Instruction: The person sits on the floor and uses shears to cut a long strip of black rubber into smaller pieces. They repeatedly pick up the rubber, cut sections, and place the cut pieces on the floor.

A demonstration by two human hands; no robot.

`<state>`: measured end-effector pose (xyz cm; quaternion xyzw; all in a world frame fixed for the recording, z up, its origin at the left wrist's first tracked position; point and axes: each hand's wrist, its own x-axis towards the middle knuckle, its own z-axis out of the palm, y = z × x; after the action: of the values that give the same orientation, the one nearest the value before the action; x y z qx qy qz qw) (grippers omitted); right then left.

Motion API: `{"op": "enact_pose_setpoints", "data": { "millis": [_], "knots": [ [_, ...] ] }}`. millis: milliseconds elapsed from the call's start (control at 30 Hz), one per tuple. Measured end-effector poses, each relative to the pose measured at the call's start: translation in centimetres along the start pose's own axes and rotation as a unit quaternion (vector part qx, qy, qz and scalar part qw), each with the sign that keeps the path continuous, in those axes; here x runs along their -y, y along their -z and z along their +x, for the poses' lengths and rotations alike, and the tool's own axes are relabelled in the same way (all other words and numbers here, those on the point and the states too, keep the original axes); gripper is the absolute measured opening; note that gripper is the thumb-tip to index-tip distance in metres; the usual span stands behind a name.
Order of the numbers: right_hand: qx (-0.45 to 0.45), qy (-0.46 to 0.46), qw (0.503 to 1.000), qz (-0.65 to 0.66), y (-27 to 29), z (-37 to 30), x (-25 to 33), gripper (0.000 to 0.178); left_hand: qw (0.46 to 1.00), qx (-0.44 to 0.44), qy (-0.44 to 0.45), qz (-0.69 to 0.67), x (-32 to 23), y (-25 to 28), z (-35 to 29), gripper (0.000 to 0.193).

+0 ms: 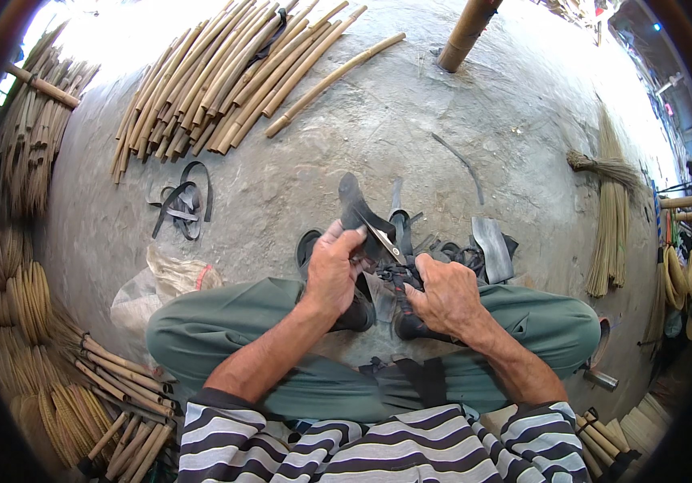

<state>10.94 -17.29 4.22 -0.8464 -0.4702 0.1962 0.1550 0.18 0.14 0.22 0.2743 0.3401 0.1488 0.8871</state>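
And here's the left hand (331, 266), fingers pinched on a black rubber-like piece (351, 197), holding it up in front of the body, probably to keep it steady for the blades. The right hand (449, 296) is wrapped around the dark handles of the scissors (386, 242), blades angled up against the piece; a low grip that likely gives good leverage.

Tight quarters below! Dark footwear (351, 314) sits right under the work, and a tangle of dark scraps (462, 256) crowds in beside a grey sheet (491, 249), so a dropped offcut could get lost there. The knees hem in both sides, with a pale sack (148, 294) by the left one.

Farther out on the floor (297, 177): looped black strips (182, 211), stacked bamboo poles (225, 80) and, off right, bundled stalks (607, 217).
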Motion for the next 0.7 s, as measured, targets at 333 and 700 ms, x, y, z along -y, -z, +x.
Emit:
{"op": "enact_pose_setpoints", "data": {
  "millis": [333,700],
  "knots": [
    [-0.068,0.039,0.996,-0.05,-0.3,0.4,-0.2,0.045,0.998,-0.009,-0.025,0.054,0.4,-0.2,-0.7,0.014],
    [-0.012,0.005,1.0,-0.006,0.0,0.1,0.2,0.042,1.0,-0.001,-0.015,-0.003,0.4,0.2,-0.4,0.017]
  ]
}}
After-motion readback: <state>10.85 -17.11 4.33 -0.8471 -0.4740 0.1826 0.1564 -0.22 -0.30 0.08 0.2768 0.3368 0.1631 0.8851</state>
